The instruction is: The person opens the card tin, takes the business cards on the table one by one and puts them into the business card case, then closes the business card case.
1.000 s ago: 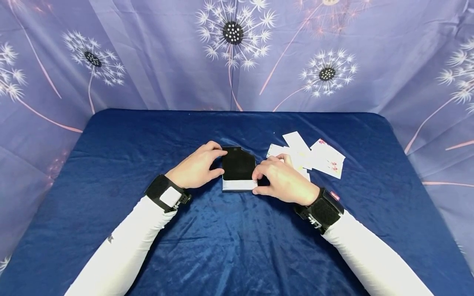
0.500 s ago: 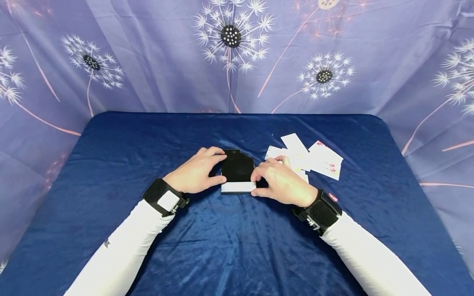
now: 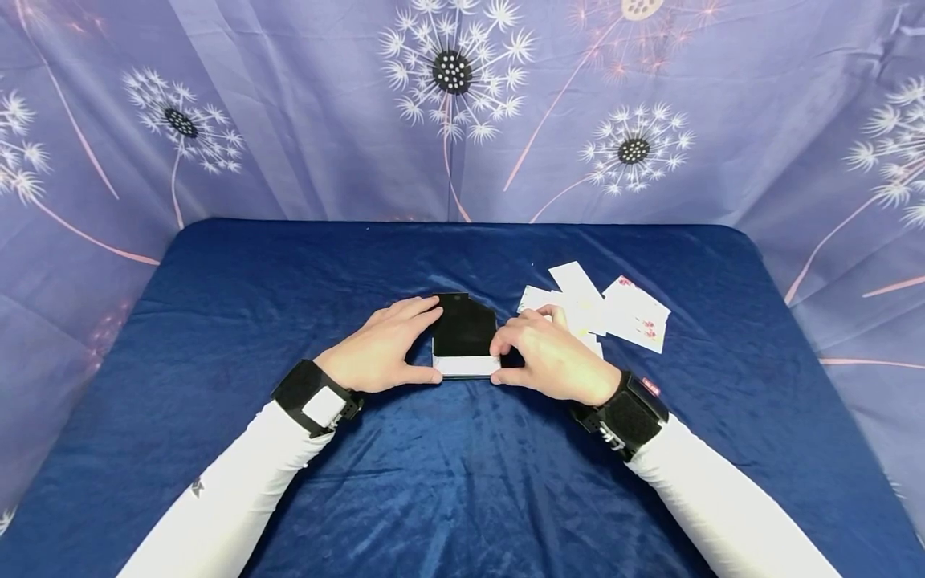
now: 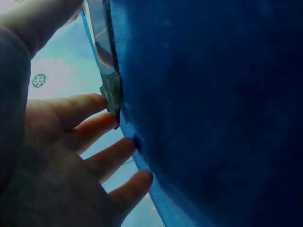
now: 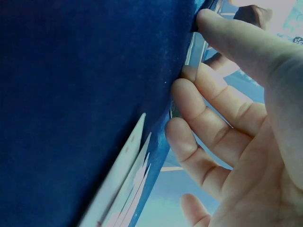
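In the head view a flat black card holder (image 3: pixel 465 325) lies mid-table, a white band (image 3: pixel 466 366) along its near side and its far right corner cut at a slant. My left hand (image 3: pixel 379 345) rests along its left edge, fingertips at the far end and thumb at the near left corner. The fingers are mostly straight and spread in the left wrist view. My right hand (image 3: pixel 543 353) grips the near right corner between thumb and bent forefinger. Beside that hand lie several white printed cards (image 3: pixel 576 289), partly covered by it.
More cards with red prints (image 3: pixel 636 313) overlap at the right of the pile. A dark blue cloth (image 3: pixel 289 265) covers the table. Behind it hangs a purple curtain (image 3: pixel 311 104) with dandelion prints.
My left thumb has slid down the holder's left edge to its near corner, spreading that hand wider. The right hand keeps its grip; the holder has hardly moved.
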Demonstrator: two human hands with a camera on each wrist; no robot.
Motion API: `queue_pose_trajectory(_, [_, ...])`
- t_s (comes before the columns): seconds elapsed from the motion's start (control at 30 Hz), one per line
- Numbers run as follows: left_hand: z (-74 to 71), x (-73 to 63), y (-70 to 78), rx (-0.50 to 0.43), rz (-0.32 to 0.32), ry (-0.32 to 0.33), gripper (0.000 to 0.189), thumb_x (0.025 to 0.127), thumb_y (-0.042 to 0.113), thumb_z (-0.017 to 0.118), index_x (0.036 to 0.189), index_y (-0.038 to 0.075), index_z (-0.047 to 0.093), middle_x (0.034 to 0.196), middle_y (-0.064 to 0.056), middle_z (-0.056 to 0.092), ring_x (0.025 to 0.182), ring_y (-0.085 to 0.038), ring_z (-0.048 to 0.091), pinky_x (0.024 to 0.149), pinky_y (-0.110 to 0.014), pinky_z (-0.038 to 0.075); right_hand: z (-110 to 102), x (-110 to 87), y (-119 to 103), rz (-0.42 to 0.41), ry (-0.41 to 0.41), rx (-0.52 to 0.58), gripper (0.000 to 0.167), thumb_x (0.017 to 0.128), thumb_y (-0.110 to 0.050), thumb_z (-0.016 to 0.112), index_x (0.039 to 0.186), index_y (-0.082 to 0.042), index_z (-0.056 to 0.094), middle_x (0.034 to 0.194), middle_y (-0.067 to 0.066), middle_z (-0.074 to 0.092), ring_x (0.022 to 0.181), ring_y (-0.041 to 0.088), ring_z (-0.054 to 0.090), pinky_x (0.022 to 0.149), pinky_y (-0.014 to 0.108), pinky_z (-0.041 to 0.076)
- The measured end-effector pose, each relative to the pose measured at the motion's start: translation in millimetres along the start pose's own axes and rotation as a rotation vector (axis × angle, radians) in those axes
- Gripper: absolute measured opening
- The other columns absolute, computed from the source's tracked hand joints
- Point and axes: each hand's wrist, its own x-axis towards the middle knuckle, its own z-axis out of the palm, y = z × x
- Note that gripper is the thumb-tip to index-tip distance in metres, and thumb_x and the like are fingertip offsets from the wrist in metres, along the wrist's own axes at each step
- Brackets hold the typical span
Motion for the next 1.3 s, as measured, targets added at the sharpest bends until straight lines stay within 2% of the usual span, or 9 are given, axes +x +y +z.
queue_pose_trajectory(0.33, [3.4, -0.9, -7.1, -0.026, -0.01, -0.013, 0.104, 0.092, 0.054, 0.081, 0.167, 0.003, 0.031, 0.174, -0.013, 0.025, 0.16, -0.037, 0.019, 0.125, -0.062, 0.019, 0, -0.6, 0, 0.001, 0.0, 0.005, 0.026, 0.085, -0.035, 0.091, 0.1, -0.021, 0.075, 0.1, -0.008, 0.069, 0.095, 0.017, 0.057, 0.099, 0.058, 0.03])
queue_pose_trajectory(0.7, [0.8, -1.0, -6.9, -0.025, -0.024, -0.032, 0.102, 0.092, 0.054, 0.081, 0.167, 0.004, 0.033, 0.175, -0.012, 0.024, 0.161, -0.039, 0.016, 0.125, -0.063, 0.018, 0, -0.3, 0, -0.004, 0.008, 0.004, 0.025, 0.084, -0.034, 0.092, 0.097, -0.023, 0.075, 0.1, -0.009, 0.07, 0.094, 0.016, 0.056, 0.098, 0.058, 0.03])
queue_pose_trajectory(0.9, [1.4, -0.4, -7.7, -0.021, -0.02, -0.032, 0.1, 0.092, 0.055, 0.08, 0.167, 0.005, 0.034, 0.175, -0.011, 0.024, 0.161, -0.038, 0.015, 0.124, -0.064, 0.018, -2, -1.1, 0, -0.003, 0.001, 0.009, 0.026, 0.084, -0.034, 0.092, 0.1, -0.022, 0.076, 0.1, -0.009, 0.069, 0.095, 0.017, 0.056, 0.099, 0.057, 0.03])
queue_pose_trajectory(1.07, [2.1, -1.0, -8.8, -0.021, -0.017, -0.033, 0.1, 0.093, 0.055, 0.08, 0.167, 0.005, 0.034, 0.174, -0.011, 0.025, 0.161, -0.039, 0.014, 0.124, -0.065, 0.017, -10, -4.6, 3, 0.003, 0.014, 0.015, 0.032, 0.084, -0.033, 0.093, 0.107, -0.018, 0.077, 0.104, -0.006, 0.072, 0.098, 0.018, 0.06, 0.101, 0.056, 0.03])
queue_pose_trajectory(1.3, [1.5, -1.9, -6.0, -0.015, -0.031, -0.04, 0.1, 0.093, 0.056, 0.079, 0.167, 0.007, 0.033, 0.175, -0.009, 0.025, 0.162, -0.037, 0.01, 0.123, -0.069, 0.011, -32, -18.2, 15, 0.077, 0.048, 0.025, 0.035, 0.084, -0.032, 0.093, 0.109, -0.015, 0.077, 0.104, -0.003, 0.073, 0.102, 0.02, 0.063, 0.1, 0.057, 0.03])
